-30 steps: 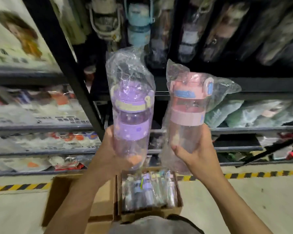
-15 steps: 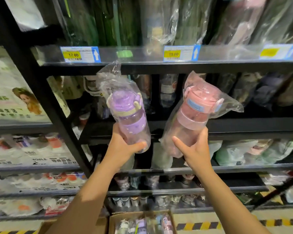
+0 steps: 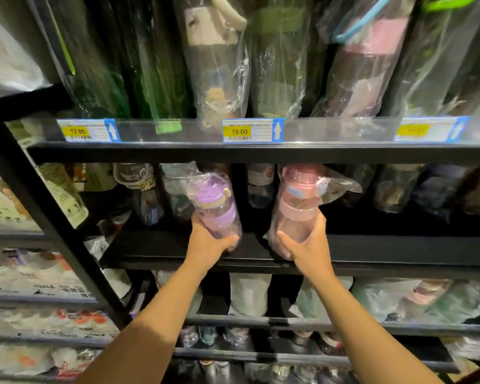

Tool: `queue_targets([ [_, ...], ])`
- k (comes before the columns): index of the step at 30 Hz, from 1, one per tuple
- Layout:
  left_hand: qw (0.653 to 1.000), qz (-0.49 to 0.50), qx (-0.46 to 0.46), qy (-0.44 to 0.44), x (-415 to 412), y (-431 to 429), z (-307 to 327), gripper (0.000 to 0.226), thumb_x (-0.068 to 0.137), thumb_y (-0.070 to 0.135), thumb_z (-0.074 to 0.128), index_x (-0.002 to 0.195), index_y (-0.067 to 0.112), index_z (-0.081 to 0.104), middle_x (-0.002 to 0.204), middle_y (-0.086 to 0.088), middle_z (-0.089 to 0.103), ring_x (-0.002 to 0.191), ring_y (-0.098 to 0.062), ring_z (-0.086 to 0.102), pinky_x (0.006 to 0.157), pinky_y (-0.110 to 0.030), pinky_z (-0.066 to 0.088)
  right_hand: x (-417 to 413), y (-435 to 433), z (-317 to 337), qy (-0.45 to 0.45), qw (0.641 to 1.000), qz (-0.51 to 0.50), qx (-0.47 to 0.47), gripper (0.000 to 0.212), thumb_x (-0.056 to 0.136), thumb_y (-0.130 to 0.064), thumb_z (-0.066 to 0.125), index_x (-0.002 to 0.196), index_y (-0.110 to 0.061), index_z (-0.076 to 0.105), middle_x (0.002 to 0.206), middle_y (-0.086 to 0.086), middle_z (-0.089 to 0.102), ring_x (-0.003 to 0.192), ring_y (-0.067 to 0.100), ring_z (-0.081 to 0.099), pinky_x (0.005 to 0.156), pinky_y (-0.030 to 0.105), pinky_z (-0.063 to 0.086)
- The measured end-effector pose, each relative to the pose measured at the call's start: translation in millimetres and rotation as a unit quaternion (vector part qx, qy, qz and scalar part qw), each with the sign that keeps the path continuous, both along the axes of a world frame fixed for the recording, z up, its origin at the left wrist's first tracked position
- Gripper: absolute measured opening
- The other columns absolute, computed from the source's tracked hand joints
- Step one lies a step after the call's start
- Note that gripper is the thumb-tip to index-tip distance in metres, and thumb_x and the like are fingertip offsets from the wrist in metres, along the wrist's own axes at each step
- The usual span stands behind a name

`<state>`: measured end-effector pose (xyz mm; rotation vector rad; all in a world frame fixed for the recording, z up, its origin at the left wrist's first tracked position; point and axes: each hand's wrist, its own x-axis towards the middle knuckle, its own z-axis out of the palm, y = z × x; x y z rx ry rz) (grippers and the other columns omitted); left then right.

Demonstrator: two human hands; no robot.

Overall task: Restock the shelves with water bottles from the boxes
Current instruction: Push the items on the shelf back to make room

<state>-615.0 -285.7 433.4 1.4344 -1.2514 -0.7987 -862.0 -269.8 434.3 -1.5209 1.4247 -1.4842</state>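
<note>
The left hand (image 3: 205,241) has its grip closed around the lower body of a purple-lidded bottle (image 3: 215,210) in a clear plastic bag; the right hand (image 3: 306,245) is closed the same way on a pink-lidded bottle (image 3: 297,209), also bagged. Both bottles stand nearly upright with their bases at the front edge of the black shelf (image 3: 161,252), just under the shelf carrying the 18.00 price tag (image 3: 251,130). Behind them that shelf already holds bagged bottles, with bare space to the left. I judge these two are about to be set down and are not yet released. No box shows here, so how many bottles remain cannot be told.
</note>
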Motion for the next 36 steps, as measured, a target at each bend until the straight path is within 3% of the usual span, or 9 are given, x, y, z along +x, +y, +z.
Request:
queue_targets([
  [7,0.992,0.035,0.092,-0.078,-22.1,-31.0,12.2,0.056,0.071,0.027,0.095,0.095,0.019,0.045,0.092,0.002,0.057,0.083,-0.016,0.059,0.073,-0.032,0.049,2.7,-40.5,1.8,0.056,0.994,-0.049,0.083,0.055,0.080,-0.039,0.086,0.108,-0.019,0.044,0.108,0.005,0.060,0.097,0.023,0.062,0.083,0.036,0.053],
  [10,0.984,0.035,0.133,-0.110,-30.4,-42.8,18.9,0.047,0.075,0.033,0.092,0.069,0.013,0.051,0.064,-0.002,0.054,0.061,-0.020,0.057,0.048,-0.024,0.042,5.9,-53.7,4.4,0.057,0.991,-0.058,0.102,0.035,0.081,-0.029,0.085,0.081,-0.023,0.050,0.086,0.001,0.066,0.078,0.023,0.066,0.072,0.032,0.051],
  [13,0.975,0.031,0.171,-0.137,-32.0,-51.6,21.3,0.049,0.079,0.038,0.088,0.061,0.009,0.053,0.060,-0.001,0.052,0.060,-0.020,0.055,0.052,-0.028,0.040,7.8,-63.5,6.7,0.074,0.985,-0.057,0.144,0.039,0.084,-0.028,0.082,0.063,-0.016,0.051,0.069,0.003,0.065,0.072,0.031,0.067,0.065,0.034,0.050],
  [17,0.971,0.021,0.174,-0.165,-32.4,-49.2,20.3,0.050,0.081,0.043,0.086,0.073,0.001,0.060,0.067,-0.004,0.054,0.077,-0.028,0.059,0.067,-0.034,0.045,9.1,-63.1,9.6,0.098,0.980,-0.049,0.167,0.045,0.084,-0.044,0.081,0.074,-0.009,0.054,0.070,0.003,0.060,0.082,0.036,0.065,0.069,0.039,0.053],
  [19,0.973,0.012,0.145,-0.179,-30.9,-44.1,13.9,0.060,0.076,0.045,0.089,0.100,-0.001,0.058,0.094,-0.012,0.063,0.095,-0.033,0.061,0.082,-0.042,0.054,9.4,-55.9,7.9,0.138,0.977,-0.054,0.152,0.054,0.078,-0.053,0.083,0.070,-0.018,0.044,0.075,-0.001,0.051,0.092,0.031,0.056,0.079,0.041,0.052],
  [23,0.980,0.023,0.091,-0.174,-25.5,-36.6,-2.4,0.086,0.077,0.030,0.091,0.144,0.010,0.040,0.131,-0.014,0.060,0.119,-0.035,0.058,0.100,-0.049,0.051,8.8,-48.8,-3.4,0.197,0.964,-0.071,0.162,0.070,0.080,-0.049,0.084,0.113,0.000,0.047,0.113,0.013,0.047,0.116,0.029,0.044,0.094,0.039,0.045],
  [28,0.976,0.026,0.096,-0.192,-23.4,-46.3,-2.4,0.081,0.079,0.031,0.089,0.144,0.013,0.043,0.122,-0.013,0.068,0.106,-0.036,0.064,0.086,-0.042,0.055,13.5,-54.0,0.0,0.208,0.961,-0.087,0.161,0.065,0.088,-0.034,0.079,0.132,0.003,0.047,0.122,0.018,0.054,0.118,0.038,0.049,0.094,0.044,0.051],
  [31,0.984,0.020,0.085,-0.157,-26.4,-51.9,0.5,0.084,0.079,0.024,0.089,0.147,0.022,0.039,0.125,-0.011,0.067,0.105,-0.031,0.063,0.085,-0.035,0.050,16.9,-60.4,3.6,0.228,0.954,-0.071,0.184,0.049,0.091,-0.027,0.075,0.120,0.008,0.060,0.114,0.025,0.062,0.110,0.043,0.059,0.090,0.047,0.053],
  [36,0.988,0.021,0.081,-0.128,-31.2,-60.6,4.2,0.085,0.077,0.017,0.088,0.147,0.024,0.041,0.137,-0.008,0.062,0.121,-0.033,0.061,0.102,-0.046,0.053,23.9,-67.4,8.7,0.178,0.972,-0.067,0.135,0.087,0.083,-0.010,0.076,0.156,-0.004,0.029,0.146,0.022,0.042,0.129,0.043,0.047,0.106,0.048,0.044],
])
